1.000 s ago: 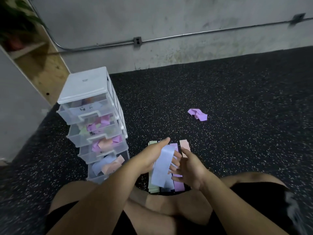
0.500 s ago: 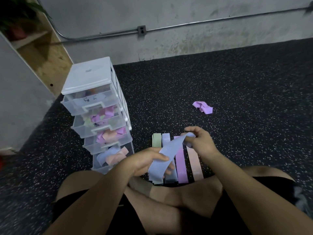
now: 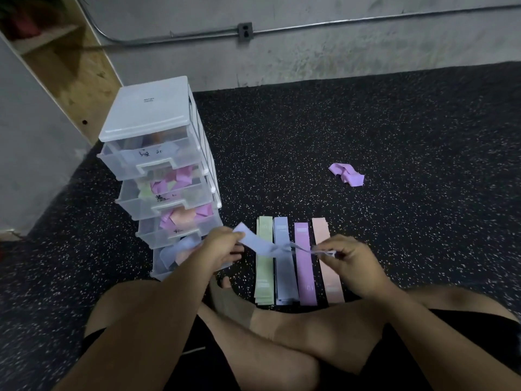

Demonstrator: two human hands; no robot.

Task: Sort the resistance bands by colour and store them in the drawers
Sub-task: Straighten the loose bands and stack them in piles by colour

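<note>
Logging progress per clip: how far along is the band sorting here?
Done: green stack, blue stack, purple stack and peach stack lie flat on the floor. In hand: left hand and right hand each pinch an end of a twisted blue band. Left: a crumpled purple band lies apart, and the drawer unit holds mixed colours.

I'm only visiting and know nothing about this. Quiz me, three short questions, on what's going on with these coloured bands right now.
1. True or false: the blue band is held by both the left hand and the right hand.
2. Which flat pile lies nearest the drawer unit? A peach, B green, C purple.
3. Fill in: the crumpled band lying alone on the floor is ____.

Key: 1 true. 2 B, the green pile. 3 purple.
</note>
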